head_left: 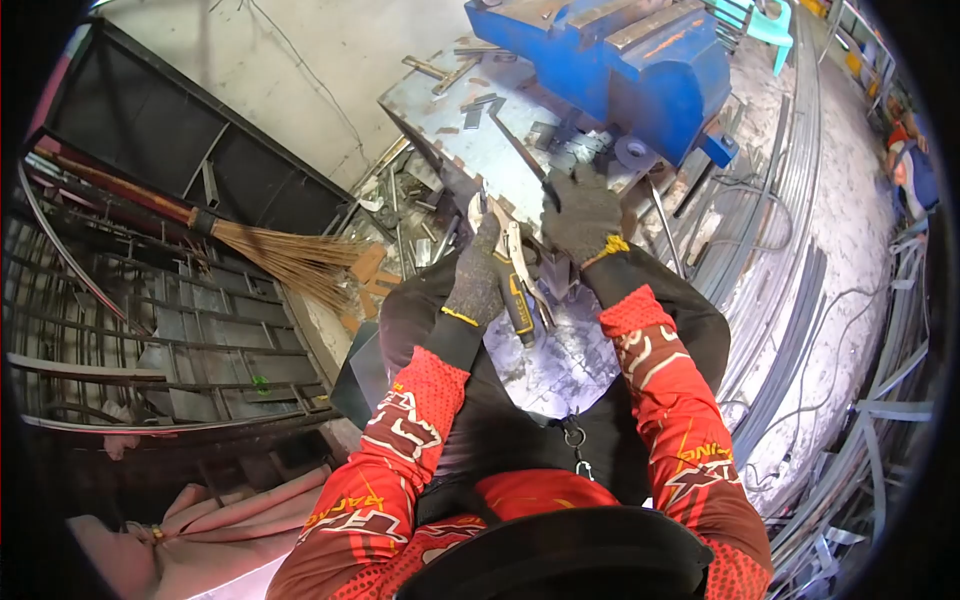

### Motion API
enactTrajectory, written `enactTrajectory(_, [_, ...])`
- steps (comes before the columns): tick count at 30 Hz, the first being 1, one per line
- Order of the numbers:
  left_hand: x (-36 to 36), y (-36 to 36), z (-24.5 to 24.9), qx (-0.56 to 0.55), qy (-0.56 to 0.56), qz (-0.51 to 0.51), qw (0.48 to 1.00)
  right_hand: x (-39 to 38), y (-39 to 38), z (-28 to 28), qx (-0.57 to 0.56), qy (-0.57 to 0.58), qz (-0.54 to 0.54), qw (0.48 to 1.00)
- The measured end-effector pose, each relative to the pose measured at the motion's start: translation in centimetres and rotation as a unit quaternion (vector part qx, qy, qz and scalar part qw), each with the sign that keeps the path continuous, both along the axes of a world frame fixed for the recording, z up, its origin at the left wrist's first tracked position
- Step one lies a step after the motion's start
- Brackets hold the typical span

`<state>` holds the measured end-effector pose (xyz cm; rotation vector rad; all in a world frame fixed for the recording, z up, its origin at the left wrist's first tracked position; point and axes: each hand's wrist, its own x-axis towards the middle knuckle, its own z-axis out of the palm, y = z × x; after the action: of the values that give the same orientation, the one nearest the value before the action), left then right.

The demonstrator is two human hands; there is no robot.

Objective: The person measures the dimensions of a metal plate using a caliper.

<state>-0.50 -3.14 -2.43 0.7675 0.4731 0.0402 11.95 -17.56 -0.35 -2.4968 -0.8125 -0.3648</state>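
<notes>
Gripping locking pliers btwn both hands, L hand fingers curled round them; R hand at dk bar near metal table edge, can't tell its fingers

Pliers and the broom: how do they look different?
The pliers are shiny metal; the broom has straw-coloured bristles and a reddish handle. The pliers are small, while the broom is much bigger. The pliers are in the left hand; the broom is in neither hand. Both have handles.
</notes>
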Motion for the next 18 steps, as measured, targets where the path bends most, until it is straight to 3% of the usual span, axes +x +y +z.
enactTrajectory(1, [0.1, 0.0, 0.4, -0.018, -0.021, -0.017, 0.999, -0.9, -0.5, 0.1, 0.002, 0.001, 0.001, 1.0])
enactTrajectory(3, [0.9, -0.1, 1.3, -0.017, -0.033, 0.008, 0.999, -3.0, -1.7, -0.1, 0.208, -0.029, -0.012, 0.978])
enactTrajectory(4, [1.8, 0.1, 1.8, 0.002, -0.027, 0.033, 0.999, -4.5, -1.8, -0.7, 0.209, -0.031, -0.009, 0.977])
enactTrajectory(6, [3.4, 1.1, 2.1, 0.05, -0.022, 0.026, 0.998, -7.2, -1.3, -3.0, 0.256, 0.28, 0.124, 0.917])
enactTrajectory(9, [6.4, 2.8, 2.9, 0.167, 0.035, 0.056, 0.984, -6.5, -0.1, -1.8, 0.254, 0.443, 0.172, 0.842])
enactTrajectory(10, [7.3, 3.5, 3.5, 0.161, 0.052, 0.054, 0.984, -5.7, 0.3, -0.7, 0.255, 0.438, 0.172, 0.845])
enactTrajectory(12, [8.5, 5.1, 4.7, 0.2, 0.04, 0.062, 0.977, -4.2, 1.5, 0.7, 0.215, 0.54, 0.201, 0.788])
enactTrajectory(13, [9.1, 6.0, 5.1, 0.211, 0.062, 0.06, 0.974, -3.6, 2.7, -0.3, 0.214, 0.538, 0.202, 0.79])
enactTrajectory(14, [9.8, 6.5, 5.1, 0.211, 0.06, 0.061, 0.974, -2.9, 4.4, -2.7, 0.221, 0.447, 0.196, 0.844])
enactTrajectory(15, [10.7, 7.5, 4.3, 0.288, 0.081, 0.06, 0.952, -2.1, 6.0, -4.5, 0.227, 0.348, 0.19, 0.89])
enactTrajectory(16, [11.4, 8.6, 3.3, 0.365, 0.101, 0.059, 0.924, -1.4, 7.4, -5.3, 0.21, 0.324, 0.17, 0.907])
enactTrajectory(17, [11.8, 9.7, 1.7, 0.368, 0.099, 0.062, 0.922, -0.6, 8.6, -5.2, 0.212, 0.321, 0.173, 0.907])
enactTrajectory(18, [11.6, 10.1, 1.2, 0.615, 0.07, 0.04, 0.784, 0.1, 9.7, -4.6, 0.2, 0.349, 0.153, 0.903])
